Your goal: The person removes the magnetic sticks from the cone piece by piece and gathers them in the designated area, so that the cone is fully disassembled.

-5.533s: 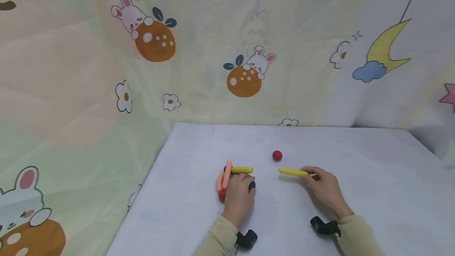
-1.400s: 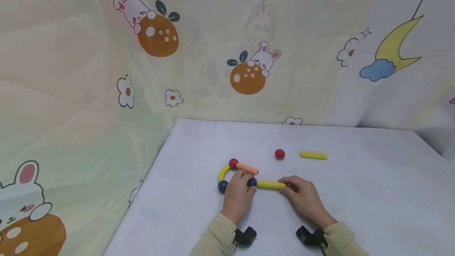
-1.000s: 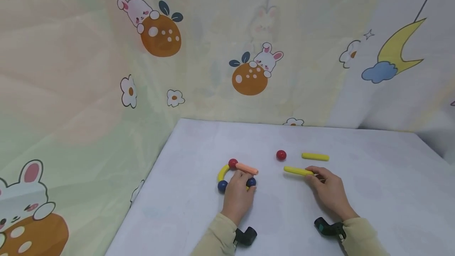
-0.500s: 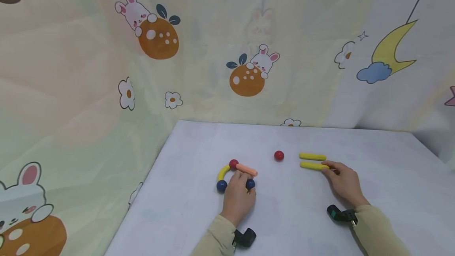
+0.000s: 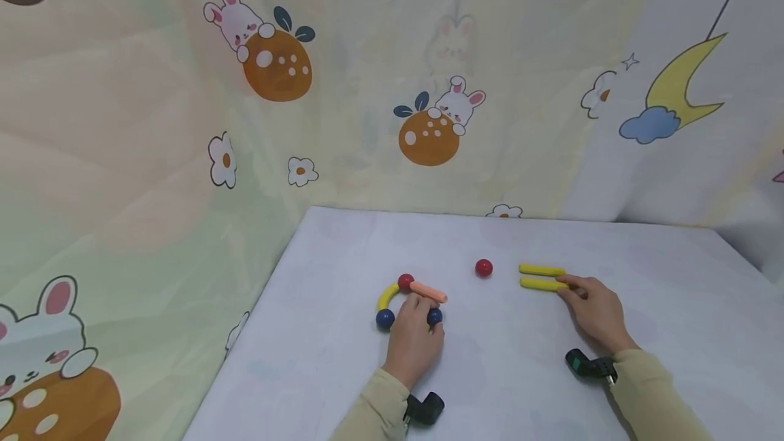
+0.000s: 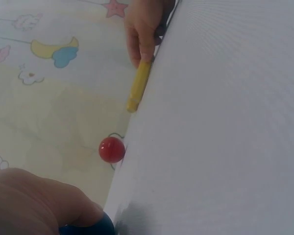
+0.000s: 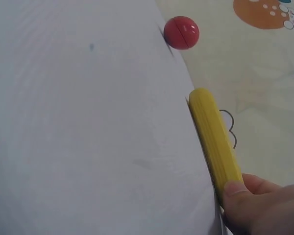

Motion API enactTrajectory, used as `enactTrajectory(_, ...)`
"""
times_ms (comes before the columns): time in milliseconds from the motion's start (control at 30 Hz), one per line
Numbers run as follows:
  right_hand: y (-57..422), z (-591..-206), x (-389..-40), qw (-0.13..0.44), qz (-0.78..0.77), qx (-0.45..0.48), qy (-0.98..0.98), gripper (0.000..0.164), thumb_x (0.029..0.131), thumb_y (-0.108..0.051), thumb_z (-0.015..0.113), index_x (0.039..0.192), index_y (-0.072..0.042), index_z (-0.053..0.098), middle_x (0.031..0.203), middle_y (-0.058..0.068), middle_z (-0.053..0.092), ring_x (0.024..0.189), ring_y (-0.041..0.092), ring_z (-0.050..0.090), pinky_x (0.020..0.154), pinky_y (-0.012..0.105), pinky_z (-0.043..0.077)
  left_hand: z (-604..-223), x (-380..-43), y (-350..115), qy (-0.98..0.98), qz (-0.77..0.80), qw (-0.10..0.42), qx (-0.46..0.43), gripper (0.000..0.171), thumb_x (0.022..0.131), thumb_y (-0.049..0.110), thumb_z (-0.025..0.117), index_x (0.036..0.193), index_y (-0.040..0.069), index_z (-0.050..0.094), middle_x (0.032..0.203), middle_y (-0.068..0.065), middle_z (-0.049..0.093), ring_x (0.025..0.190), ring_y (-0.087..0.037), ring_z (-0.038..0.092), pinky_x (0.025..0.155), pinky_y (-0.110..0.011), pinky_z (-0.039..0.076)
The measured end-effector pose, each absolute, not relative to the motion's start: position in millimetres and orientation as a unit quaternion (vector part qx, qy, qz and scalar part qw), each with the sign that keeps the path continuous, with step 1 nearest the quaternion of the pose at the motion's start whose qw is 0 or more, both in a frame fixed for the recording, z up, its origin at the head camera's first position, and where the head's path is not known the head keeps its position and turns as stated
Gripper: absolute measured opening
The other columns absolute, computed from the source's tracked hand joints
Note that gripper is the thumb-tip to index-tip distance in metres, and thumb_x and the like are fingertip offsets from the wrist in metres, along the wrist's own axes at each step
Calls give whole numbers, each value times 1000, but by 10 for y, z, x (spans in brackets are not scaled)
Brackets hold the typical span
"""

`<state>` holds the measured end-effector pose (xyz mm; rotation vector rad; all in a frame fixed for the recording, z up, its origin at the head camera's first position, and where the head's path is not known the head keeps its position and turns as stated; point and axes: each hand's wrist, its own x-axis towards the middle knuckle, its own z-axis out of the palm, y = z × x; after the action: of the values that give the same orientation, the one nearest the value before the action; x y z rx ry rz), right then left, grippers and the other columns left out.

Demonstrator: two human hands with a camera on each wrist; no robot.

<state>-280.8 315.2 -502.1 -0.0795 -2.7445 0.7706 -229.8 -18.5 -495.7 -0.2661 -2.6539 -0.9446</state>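
Note:
My left hand point(image 5: 414, 339) grips a joined piece of toy building rods and balls, of the magnetic-set kind, on the table. Its visible parts are a red ball point(image 5: 405, 282), a curved yellow rod point(image 5: 386, 297), a straight pink rod point(image 5: 429, 292), one blue ball point(image 5: 384, 319) left of the hand and another blue ball point(image 5: 434, 316) at the thumb; the palm side is hidden. In the left wrist view, the thumb presses that blue ball point(image 6: 90, 229). My right hand point(image 5: 597, 312) pinches the right end of a straight yellow rod point(image 5: 540, 284), low at the table.
Parallel behind the pinched rod lies a second yellow rod point(image 5: 542, 269). A loose red ball point(image 5: 484, 268) stands between the hands, farther back. The white table point(image 5: 502, 373) ends at a printed cloth backdrop point(image 5: 343, 87).
The joined piece is turned round from 5.5 seconds ago. My right hand has drawn its yellow rod off the blue ball, rightward to beside the other rod. The left hand stays nearly still lately.

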Motion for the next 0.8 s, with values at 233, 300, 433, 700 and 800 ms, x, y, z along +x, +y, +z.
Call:
enactTrajectory(233,3138,-5018,-2810,157,266,-30,-951,29,94,-11,63,121,-3,65,104,19,59,80,27,52,61,31,37,-4948,-2298,-180,-929,-324,155,-92,25,83,14,75,106,13,66,103,4,54,96,-11,55,90,-29,52)
enactTrajectory(300,3138,-5018,-2808,161,266,-28,-950,29,93,-10,64,121,-2,65,103,19,59,79,26,52,61,31,37,-4943,-2293,-180,-929,-323,153,-92,25,83,14,75,106,13,66,103,4,54,96,-11,55,90,-29,52)
enactTrajectory(433,3153,-5023,-2803,168,261,-22,-950,32,91,-10,65,122,-1,64,104,20,60,80,27,53,61,32,38,-4934,-2282,-179,-929,-325,154,-92,25,82,13,75,106,13,66,103,3,54,95,-11,55,89,-29,52)
enactTrajectory(700,3051,-4976,-2642,207,309,-81,-925,37,94,-16,60,127,1,59,108,20,62,85,26,57,68,31,42,-4936,-2272,-179,-919,-352,147,-100,26,84,24,78,104,13,66,104,5,56,98,-10,57,90,-29,52)
enactTrajectory(800,2813,-4940,-2506,253,344,-104,-898,27,95,-16,58,118,-5,66,103,12,64,78,15,51,63,22,38,-4938,-2281,-192,-912,-366,147,-111,24,83,30,78,98,15,66,98,8,56,93,-7,57,87,-27,52)
